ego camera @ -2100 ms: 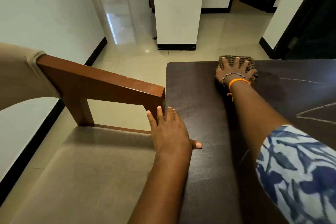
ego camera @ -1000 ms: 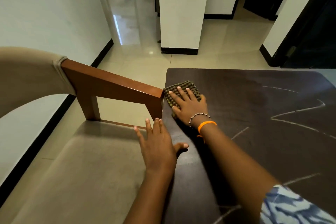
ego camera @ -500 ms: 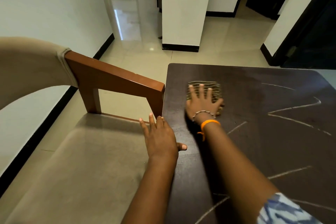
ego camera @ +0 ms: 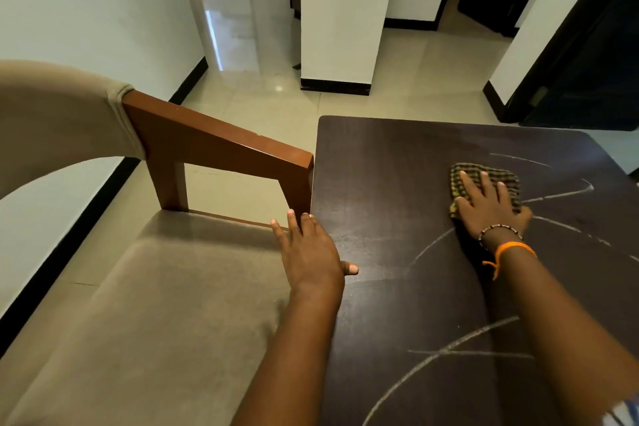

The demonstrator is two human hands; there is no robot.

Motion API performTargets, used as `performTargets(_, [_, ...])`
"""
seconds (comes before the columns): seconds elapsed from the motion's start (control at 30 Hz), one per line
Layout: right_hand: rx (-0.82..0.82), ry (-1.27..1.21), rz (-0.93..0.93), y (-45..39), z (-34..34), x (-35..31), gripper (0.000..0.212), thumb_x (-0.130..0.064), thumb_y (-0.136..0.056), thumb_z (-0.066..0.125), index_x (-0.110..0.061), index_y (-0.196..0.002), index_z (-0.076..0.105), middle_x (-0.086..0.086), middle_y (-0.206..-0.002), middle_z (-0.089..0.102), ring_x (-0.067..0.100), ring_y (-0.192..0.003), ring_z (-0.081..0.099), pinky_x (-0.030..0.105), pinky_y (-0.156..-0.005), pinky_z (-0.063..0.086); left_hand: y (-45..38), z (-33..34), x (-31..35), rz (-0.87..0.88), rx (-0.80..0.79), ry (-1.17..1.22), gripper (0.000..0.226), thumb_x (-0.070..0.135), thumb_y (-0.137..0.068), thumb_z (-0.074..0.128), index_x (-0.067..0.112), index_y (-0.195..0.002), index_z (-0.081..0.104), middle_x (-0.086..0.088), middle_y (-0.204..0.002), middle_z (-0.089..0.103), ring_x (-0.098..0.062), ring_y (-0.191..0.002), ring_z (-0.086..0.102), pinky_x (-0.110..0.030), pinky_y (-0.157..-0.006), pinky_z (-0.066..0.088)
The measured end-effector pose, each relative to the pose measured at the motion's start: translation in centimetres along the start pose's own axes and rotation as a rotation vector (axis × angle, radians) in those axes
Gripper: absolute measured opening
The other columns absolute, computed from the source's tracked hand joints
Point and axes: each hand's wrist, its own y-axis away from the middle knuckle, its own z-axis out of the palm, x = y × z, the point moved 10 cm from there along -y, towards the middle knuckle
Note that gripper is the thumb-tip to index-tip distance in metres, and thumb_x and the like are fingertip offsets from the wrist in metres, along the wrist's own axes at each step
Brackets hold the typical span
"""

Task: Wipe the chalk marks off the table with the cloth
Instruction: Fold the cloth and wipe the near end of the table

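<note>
The right hand (ego camera: 491,207) presses the cloth (ego camera: 484,183) flat with spread fingers on the table (ego camera: 380,166), at the chalk marks (ego camera: 553,195), apparently for even pressure. The left hand (ego camera: 311,252), fingers extended and holding nothing, rests at the table edge, likely bracing.

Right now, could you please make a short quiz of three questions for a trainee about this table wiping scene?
1. True or false: the right hand presses the cloth flat on the table.
2. Where does the left hand rest? A) on the cloth B) at the table's left edge, by the chair C) in the air
3. Fill in: chalk marks remain near the person and to the ____ of the cloth.

Key: 1 true; 2 B; 3 right
</note>
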Motion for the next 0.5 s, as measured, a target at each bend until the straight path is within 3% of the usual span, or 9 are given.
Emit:
performTargets(0.1, [-0.030, -0.053, 0.094, 1.4, 0.5, -2.1, 0.053, -0.043, -0.098, 0.024, -0.042, -0.147, 0.005, -0.004, -0.160, -0.005, 0.025, -0.146, -0.005, 0.064, -0.109, 0.005, 0.0, 0.1, 0.0, 0.003, 0.003, 0.011, 0.103, 0.067, -0.079, 0.047, 0.004, -0.148, 0.004, -0.013, -0.158, 0.004, -0.034, -0.144, -0.009, -0.054, -0.112, -0.009])
performTargets(0.23, [-0.027, 0.004, -0.283, 4.8, 2.3, -14.5, 0.055, -0.041, -0.097, 0.027, -0.045, -0.146, 0.002, -0.006, -0.159, -0.007, 0.024, -0.147, -0.005, 0.066, -0.107, 0.006, 0.0, 0.2, 0.3, 0.012, -0.016, 0.024, 0.102, 0.064, -0.080, 0.049, 0.003, -0.148, 0.004, -0.013, -0.158, 0.004, -0.033, -0.144, -0.008, -0.053, -0.113, -0.008])
performTargets(0.33, [-0.131, 0.070, -0.531, 7.2, 4.0, -21.0, 0.054, -0.043, -0.097, 0.027, -0.049, -0.144, 0.002, -0.009, -0.159, -0.008, 0.023, -0.146, -0.008, 0.064, -0.108, 0.003, 0.0, 0.0, 0.3, 0.015, -0.026, 0.052, 0.100, 0.061, -0.081, 0.052, 0.005, -0.148, 0.003, -0.012, -0.158, 0.005, -0.032, -0.145, -0.007, -0.053, -0.113, -0.006])
performTargets(0.43, [-0.176, 0.088, -0.618, 6.4, 3.6, -19.7, 0.054, -0.047, -0.096, 0.030, -0.054, -0.142, 0.003, -0.013, -0.158, -0.006, 0.019, -0.147, -0.005, 0.056, -0.110, 0.006, 0.1, 0.1, 0.3, 0.039, -0.039, 0.034, 0.101, 0.063, -0.081, 0.050, 0.005, -0.148, 0.002, -0.013, -0.158, 0.004, -0.032, -0.145, -0.007, -0.052, -0.114, -0.005])
performTargets(0.5, [-0.155, 0.077, -0.575, 5.0, 2.7, -15.7, 0.055, -0.046, -0.096, 0.032, -0.054, -0.142, 0.003, -0.015, -0.158, -0.006, 0.017, -0.146, -0.003, 0.052, -0.109, 0.009, 0.1, 0.3, 0.2, 0.043, -0.038, 0.039, 0.102, 0.065, -0.080, 0.049, 0.003, -0.148, 0.002, -0.013, -0.158, 0.003, -0.032, -0.145, -0.007, -0.052, -0.114, -0.004])
